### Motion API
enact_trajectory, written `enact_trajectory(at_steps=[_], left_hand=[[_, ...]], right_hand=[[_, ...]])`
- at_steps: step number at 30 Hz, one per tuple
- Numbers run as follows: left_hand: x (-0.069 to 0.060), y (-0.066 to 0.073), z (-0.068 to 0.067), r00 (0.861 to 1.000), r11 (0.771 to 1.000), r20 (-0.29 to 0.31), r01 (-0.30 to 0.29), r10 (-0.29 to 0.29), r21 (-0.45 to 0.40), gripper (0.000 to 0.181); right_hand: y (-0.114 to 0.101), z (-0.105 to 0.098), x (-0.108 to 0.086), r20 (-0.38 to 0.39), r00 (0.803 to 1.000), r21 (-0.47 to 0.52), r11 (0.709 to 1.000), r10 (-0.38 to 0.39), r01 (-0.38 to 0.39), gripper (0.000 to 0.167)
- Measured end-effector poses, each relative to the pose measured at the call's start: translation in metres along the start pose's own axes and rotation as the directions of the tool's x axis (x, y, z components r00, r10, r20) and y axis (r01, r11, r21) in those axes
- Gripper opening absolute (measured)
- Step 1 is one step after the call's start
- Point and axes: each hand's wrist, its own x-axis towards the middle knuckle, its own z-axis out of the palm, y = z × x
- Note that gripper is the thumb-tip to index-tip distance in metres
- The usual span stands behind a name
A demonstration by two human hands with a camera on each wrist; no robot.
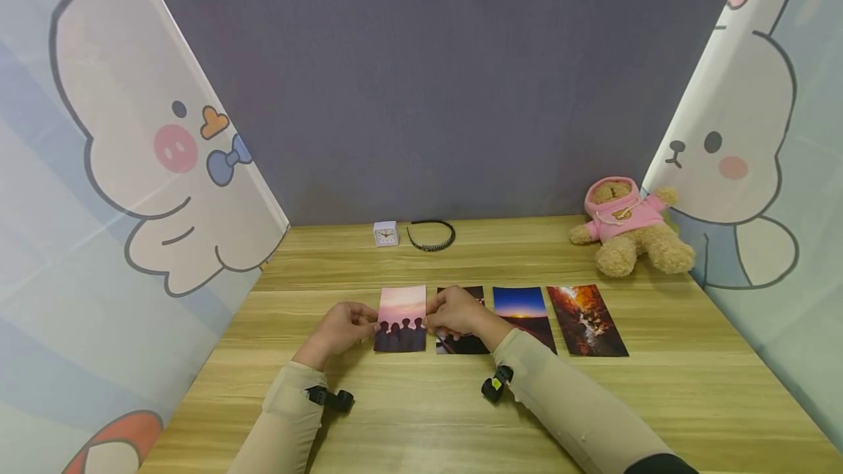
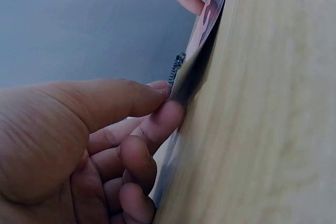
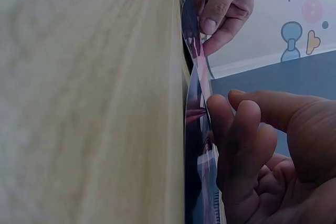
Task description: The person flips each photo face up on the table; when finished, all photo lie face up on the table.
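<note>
A photo of a pink sky with dark silhouetted figures (image 1: 402, 313) lies in front of me. My left hand (image 1: 345, 324) pinches its left edge between thumb and fingers; the left wrist view shows that edge bent up off the table. My right hand (image 1: 459, 311) is at the photo's right edge, fingertips touching it, with no card visible between thumb and fingers in the right wrist view. Under the right hand lies a dark photo (image 1: 470, 346), partly hidden. Farther right are a sunset photo (image 1: 520, 303), partly covered by the right sleeve, and an autumn stream photo (image 1: 586, 320).
At the back of the wooden table (image 1: 395, 415) stand a small white clock (image 1: 386, 234) and a black headband (image 1: 432, 247). A teddy bear in a pink hoodie (image 1: 622, 222) sits at the back right. A grey wall (image 1: 435, 86) rises behind the table.
</note>
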Motion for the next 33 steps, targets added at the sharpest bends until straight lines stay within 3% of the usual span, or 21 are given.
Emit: enact_trajectory(at_steps=[11,21,28,33], left_hand=[[0.001,0.0,0.001,1.0,1.0,-0.013,0.012,-0.013,-0.005,0.018],[0.002,0.0,0.001,1.0,1.0,-0.018,0.008,-0.008,0.004,0.018],[0.002,0.0,-0.002,1.0,1.0,-0.018,-0.024,0.024,-0.012,0.018],[0.002,0.002,-0.004,0.997,0.998,-0.05,-0.054,0.053,-0.027,0.017]], right_hand=[[-0.002,-0.002,-0.003,0.028,0.999,-0.035,0.999,-0.017,0.018,0.021],[-0.006,-0.003,-0.006,0.012,1.0,-0.139,0.99,-0.009,0.011,0.027],[-0.005,-0.005,-0.002,0.017,0.999,-0.089,0.995,-0.032,0.034,0.026],[-0.003,-0.014,-0.004,0.029,0.997,-0.06,0.996,-0.069,0.071,0.031]])
